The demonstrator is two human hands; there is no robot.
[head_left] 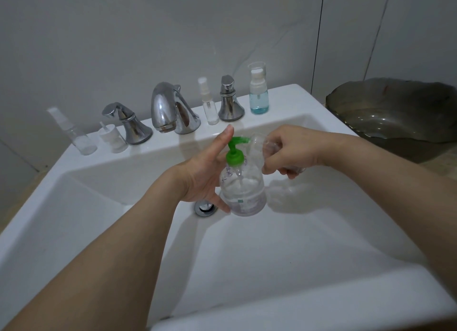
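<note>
Your left hand grips the pump bottle round its clear body, with the forefinger stretched straight up beside the green pump. Your right hand is curled round a small clear bottle. The pump bottle stands nearly upright, its long axis top to bottom, and its nozzle points right into the mouth of the small clear bottle, which lies tilted with its mouth to the left. Purple writing runs down the pump bottle's side, too blurred to read, and there is a small green square near its base. Both bottles hang over the sink, just right of the drain. Along the sink's back edge stand the faucet, three clear spray bottles, unlabelled as far as can be seen, and a blue bottle near the back right corner.
</note>
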